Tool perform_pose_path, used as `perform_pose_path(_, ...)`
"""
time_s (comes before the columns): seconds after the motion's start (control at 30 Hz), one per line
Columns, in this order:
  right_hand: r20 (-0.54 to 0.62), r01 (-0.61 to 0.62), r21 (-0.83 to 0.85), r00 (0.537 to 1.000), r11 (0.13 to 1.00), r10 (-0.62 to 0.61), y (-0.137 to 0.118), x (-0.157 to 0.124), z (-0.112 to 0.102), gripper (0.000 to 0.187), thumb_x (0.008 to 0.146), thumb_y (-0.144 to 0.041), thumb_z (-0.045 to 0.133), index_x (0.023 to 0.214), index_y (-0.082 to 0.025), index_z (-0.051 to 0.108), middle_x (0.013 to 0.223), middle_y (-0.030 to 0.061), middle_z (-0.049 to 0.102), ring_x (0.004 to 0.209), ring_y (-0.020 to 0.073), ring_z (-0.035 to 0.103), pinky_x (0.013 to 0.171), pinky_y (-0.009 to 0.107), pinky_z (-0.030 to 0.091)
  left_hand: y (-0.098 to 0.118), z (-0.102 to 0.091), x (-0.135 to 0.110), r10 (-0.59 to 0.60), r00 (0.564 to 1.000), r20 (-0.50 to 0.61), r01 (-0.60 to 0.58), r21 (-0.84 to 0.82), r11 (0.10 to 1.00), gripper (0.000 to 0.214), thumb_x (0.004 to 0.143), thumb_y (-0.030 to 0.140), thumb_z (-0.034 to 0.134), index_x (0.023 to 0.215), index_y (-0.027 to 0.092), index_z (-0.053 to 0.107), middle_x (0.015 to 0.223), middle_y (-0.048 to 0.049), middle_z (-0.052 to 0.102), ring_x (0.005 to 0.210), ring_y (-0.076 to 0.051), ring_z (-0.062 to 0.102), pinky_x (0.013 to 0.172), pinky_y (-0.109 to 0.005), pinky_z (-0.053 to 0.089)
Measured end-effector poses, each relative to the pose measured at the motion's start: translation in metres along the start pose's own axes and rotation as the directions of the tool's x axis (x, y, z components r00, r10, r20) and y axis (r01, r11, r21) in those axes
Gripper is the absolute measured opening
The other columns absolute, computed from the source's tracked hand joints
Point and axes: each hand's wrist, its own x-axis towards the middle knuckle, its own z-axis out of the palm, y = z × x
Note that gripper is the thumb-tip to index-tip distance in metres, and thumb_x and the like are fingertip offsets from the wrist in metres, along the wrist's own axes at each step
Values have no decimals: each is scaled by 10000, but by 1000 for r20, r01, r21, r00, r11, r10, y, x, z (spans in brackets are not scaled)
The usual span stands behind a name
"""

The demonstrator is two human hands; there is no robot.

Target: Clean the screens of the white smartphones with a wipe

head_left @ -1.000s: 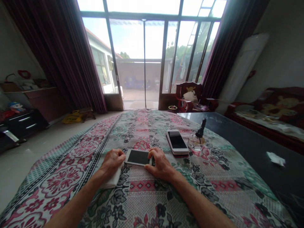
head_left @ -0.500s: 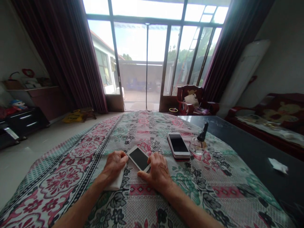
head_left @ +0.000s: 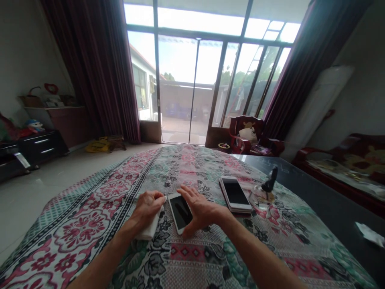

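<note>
White-framed phone (head_left: 177, 210), screen up, lies on the floral tablecloth (head_left: 99, 241) between the two hands, which are apart. Its long axis runs chiefly away from the person, the far end leaning toward the left. Right hand (head_left: 201, 208), the nearer: spread over the phone's right side, thumb by the near end, fingers by the far end; whether the tips press its edges cannot be told. Left hand (head_left: 149, 204): closed on a white cloth (head_left: 147, 233), just beside the phone's left edge. Stacked phones (head_left: 236, 192) and a clear bottle (head_left: 261, 198) stand beyond the right hand, to its right.
</note>
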Motion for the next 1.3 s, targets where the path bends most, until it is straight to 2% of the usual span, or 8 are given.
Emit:
perform_pose_path(0.1, 44, -21, 18, 999, 1000, 20, 0, 17, -5, 1251, 327, -402, 872, 1420, -277, 276, 1519, 117, 177, 1386, 381, 101, 1103, 553, 157, -4, 3, 1, -13, 1000, 10, 14, -53, 998, 295, 755, 366, 498, 737, 164, 712, 642, -8, 683, 620, -165, 609, 560, -230, 395)
perform_pose_path(0.23, 75, -36, -6, 997, 999, 37, -2, 17, -4, 1283, 301, -440, 867, 1429, -267, 280, 1498, 128, 242, 1375, 402, 139, 1097, 579, 164, -6, 3, 2, -16, 1000, 2, 16, -93, 996, 308, 743, 363, 506, 745, 145, 723, 656, -26, 686, 637, -173, 609, 560, -235, 407)
perform_pose_path(0.4, 98, -9, -34, 995, 999, 12, 0, -3, 8, 1330, 340, -458, 856, 1464, -249, 177, 1533, 137, 115, 1383, 405, 79, 1106, 592, 60, -3, 2, 4, -50, 999, -14, 48, -98, 994, 305, 719, 383, 547, 752, 135, 720, 658, -41, 689, 604, -169, 601, 541, -237, 411)
perform_pose_path(0.57, 100, 16, -16, 995, 1000, -15, 4, -18, 15, 1314, 423, -480, 831, 1478, -242, 86, 1542, 130, 55, 1396, 373, 31, 1116, 570, 50, -1, 7, 3, -49, 998, 42, 54, -122, 991, 319, 718, 405, 562, 753, 135, 729, 698, -54, 710, 634, -172, 609, 549, -226, 410)
perform_pose_path(0.73, 113, 42, 21, 993, 999, -44, 7, -22, 12, 1313, 414, -467, 839, 1476, -254, 97, 1541, 131, 60, 1391, 389, 28, 1113, 582, 65, 2, 12, 3, -24, 997, 73, 32, -103, 994, 307, 724, 394, 548, 732, 148, 730, 669, -36, 706, 625, -163, 600, 534, -212, 394)
perform_pose_path(0.87, 58, 48, 42, 997, 998, -51, 8, -23, 14, 1268, 438, -501, 825, 1470, -264, 128, 1532, 122, 112, 1392, 378, 52, 1115, 573, 89, 6, 11, 3, -43, 997, 68, 48, -84, 995, 288, 717, 370, 545, 733, 153, 734, 675, -33, 712, 624, -162, 602, 532, -212, 389)
perform_pose_path(1.17, -49, 3, 38, 999, 999, -1, 1, -22, 28, 1239, 482, -561, 790, 1469, -205, 130, 1526, 154, 115, 1405, 338, 29, 1128, 551, 24, 7, 18, 2, -1, 1000, 27, 2, -32, 999, 295, 698, 303, 488, 665, 123, 721, 609, -36, 682, 580, -160, 578, 521, -222, 372)
perform_pose_path(1.3, -90, 23, 49, 996, 999, -19, 3, -22, 30, 1229, 458, -583, 791, 1459, -228, 173, 1521, 145, 145, 1401, 351, 47, 1124, 558, 58, 11, 15, -2, 37, 996, 76, -35, -35, 999, 306, 673, 314, 493, 684, 123, 732, 621, -44, 685, 602, -171, 579, 531, -226, 381)
